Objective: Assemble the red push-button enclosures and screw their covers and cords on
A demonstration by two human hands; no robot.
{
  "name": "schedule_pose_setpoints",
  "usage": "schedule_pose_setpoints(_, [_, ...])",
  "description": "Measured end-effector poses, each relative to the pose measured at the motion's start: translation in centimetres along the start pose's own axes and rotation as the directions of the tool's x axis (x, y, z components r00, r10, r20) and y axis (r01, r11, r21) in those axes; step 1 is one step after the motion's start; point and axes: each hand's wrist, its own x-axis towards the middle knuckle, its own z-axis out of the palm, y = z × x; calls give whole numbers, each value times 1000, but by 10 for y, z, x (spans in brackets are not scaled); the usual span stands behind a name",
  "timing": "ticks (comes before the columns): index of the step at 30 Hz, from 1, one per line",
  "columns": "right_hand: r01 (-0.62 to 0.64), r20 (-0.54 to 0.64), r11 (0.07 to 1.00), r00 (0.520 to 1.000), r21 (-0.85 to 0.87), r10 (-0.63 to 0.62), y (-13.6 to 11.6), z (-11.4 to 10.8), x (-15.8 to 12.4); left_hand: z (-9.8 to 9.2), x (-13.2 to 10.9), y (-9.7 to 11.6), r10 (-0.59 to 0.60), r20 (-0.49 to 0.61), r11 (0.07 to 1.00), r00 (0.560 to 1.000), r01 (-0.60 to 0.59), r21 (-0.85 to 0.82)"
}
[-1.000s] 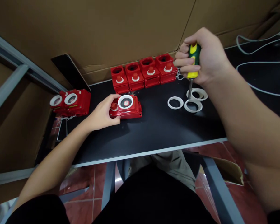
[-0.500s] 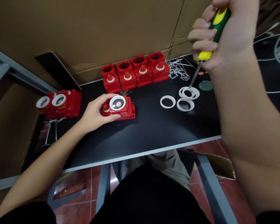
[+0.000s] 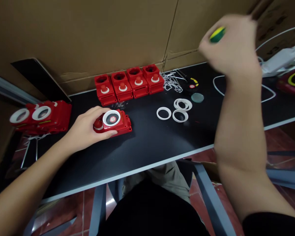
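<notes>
My left hand (image 3: 88, 129) wraps round the near end of a red plastic housing (image 3: 125, 124) lying on the black tabletop. On that housing sit a white ring (image 3: 111, 118) over a round window and a red knob (image 3: 98, 124). Up at the right, my right hand (image 3: 231, 44) is closed round a screwdriver, whose yellow and green handle (image 3: 217, 34) peeks out of the fist; its shaft is hidden. Below and left of this fist lie several loose white rings (image 3: 163, 113), some overlapping, and a clear disc (image 3: 197, 97).
Several red housings (image 3: 123, 87) stand in a row along the cardboard wall, beside a heap of white clips (image 3: 172, 82). Two ringed housings (image 3: 51, 116) sit at the left, near a dark panel (image 3: 39, 78). A white cable (image 3: 267, 98) loops at the right.
My right hand has turned over, hiding the screwdriver's shaft, which pointed down at the white rings before. The view has shifted right. My left hand still grips the housing.
</notes>
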Motion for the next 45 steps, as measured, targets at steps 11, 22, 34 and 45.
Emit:
schedule_pose_setpoints(11, [95,380,841,915,-533,138,8,45,5,15,-11,2,126,-81,992,989,-124,23])
schedule_pose_setpoints(22, [210,447,727,883,-653,146,19,66,10,18,-11,5,143,-42,990,989,-142,11])
schedule_pose_setpoints(34, [227,478,787,873,-573,96,3,57,1,18,-12,6,155,-27,987,988,-156,-36])
schedule_pose_setpoints(45, [438,543,872,797,-220,-263,-46,59,-41,19,-13,8,155,-14,988,988,-155,-17])
